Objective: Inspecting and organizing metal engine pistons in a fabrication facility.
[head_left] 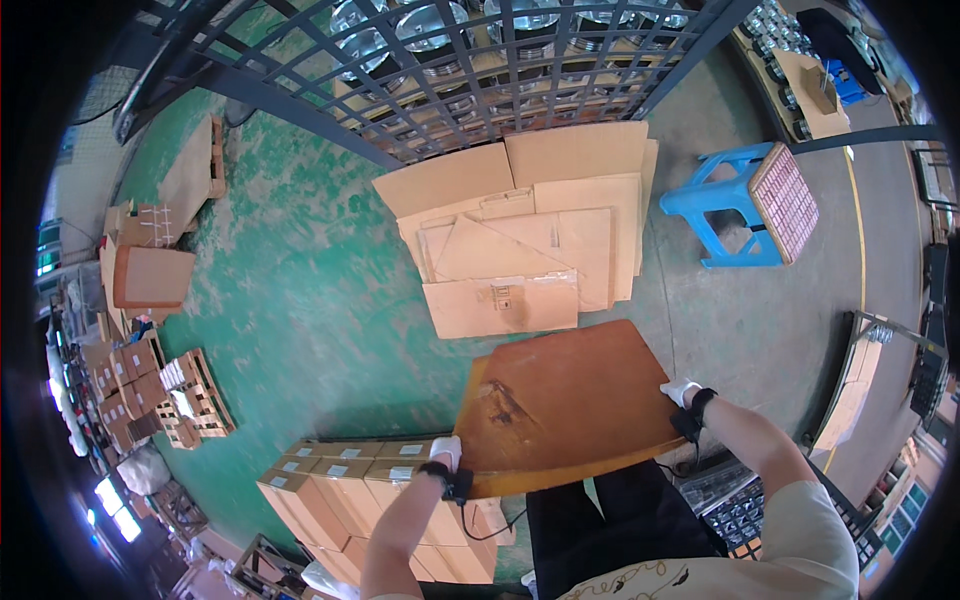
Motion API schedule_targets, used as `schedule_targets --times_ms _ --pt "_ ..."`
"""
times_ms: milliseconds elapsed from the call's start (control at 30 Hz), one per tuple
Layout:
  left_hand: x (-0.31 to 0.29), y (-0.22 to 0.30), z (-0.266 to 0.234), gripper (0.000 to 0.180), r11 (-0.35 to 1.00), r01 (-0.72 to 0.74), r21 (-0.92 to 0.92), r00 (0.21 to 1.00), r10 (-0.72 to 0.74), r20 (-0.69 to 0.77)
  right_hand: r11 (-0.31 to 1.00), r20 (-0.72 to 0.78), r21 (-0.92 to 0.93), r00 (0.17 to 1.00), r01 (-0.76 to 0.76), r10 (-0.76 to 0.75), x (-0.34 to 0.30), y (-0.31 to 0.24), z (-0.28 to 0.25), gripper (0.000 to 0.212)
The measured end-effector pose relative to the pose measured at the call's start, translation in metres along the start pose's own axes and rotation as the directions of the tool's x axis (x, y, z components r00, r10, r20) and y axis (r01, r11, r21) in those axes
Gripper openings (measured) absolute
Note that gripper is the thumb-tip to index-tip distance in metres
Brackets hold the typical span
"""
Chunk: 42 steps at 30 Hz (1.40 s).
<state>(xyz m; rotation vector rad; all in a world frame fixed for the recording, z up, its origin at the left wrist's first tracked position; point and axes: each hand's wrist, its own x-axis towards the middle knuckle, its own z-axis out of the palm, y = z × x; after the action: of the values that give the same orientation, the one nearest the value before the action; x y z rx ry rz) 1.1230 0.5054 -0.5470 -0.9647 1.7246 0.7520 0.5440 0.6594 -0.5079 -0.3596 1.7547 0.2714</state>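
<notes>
A large brown board (pixel 570 400) with a dark scuffed patch near its left side is held flat in front of my body. My left hand (pixel 448 452), in a white glove, grips its left edge near the front corner. On the opposite edge my right hand (pixel 682 391), also gloved in white, is closed on the board. Most of the fingers on both hands are hidden by the board or too small to make out. Beyond the board's far edge, flattened cardboard sheets (pixel 500 303) lie overlapping on the floor and lean against a metal mesh rack.
Round metal pots (pixel 430 28) fill the mesh rack (pixel 480 115) ahead. A blue stool (pixel 725 212) with a checked seat stands to the right. Stacked cartons (pixel 340 495) sit close by my left arm. Pallets with boxes (pixel 205 395) stand farther left on the green floor (pixel 285 290).
</notes>
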Motion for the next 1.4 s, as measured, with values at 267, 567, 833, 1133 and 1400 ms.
schedule_targets --times_ms 267,567,833,1133,1400 --pt "0.05 0.003 -0.129 0.019 0.993 -0.013 -0.116 0.985 0.033 0.169 0.947 0.129 0.185 0.962 -0.263 0.242 0.026 -0.052 -0.057 0.032" --pt "0.064 0.014 -0.224 0.023 0.984 -0.135 0.118 0.99 0.13 0.048 0.927 0.048 0.32 0.98 -0.198 0.193 0.015 -0.078 -0.101 0.026" --pt "0.075 0.024 -0.231 0.021 0.892 -0.381 0.242 0.923 0.353 0.155 0.876 0.163 0.325 0.933 -0.357 0.32 0.031 -0.065 -0.102 0.041" --pt "0.196 0.046 -0.498 0.055 0.986 -0.058 0.156 0.712 0.15 -0.686 0.98 0.153 0.159 0.983 -0.122 0.098 0.036 -0.065 -0.098 0.046" --pt "0.32 0.091 -0.558 0.052 0.967 0.04 0.252 0.468 0.205 -0.86 0.789 0.462 0.507 0.882 -0.347 0.091 0.082 -0.02 -0.072 0.045"
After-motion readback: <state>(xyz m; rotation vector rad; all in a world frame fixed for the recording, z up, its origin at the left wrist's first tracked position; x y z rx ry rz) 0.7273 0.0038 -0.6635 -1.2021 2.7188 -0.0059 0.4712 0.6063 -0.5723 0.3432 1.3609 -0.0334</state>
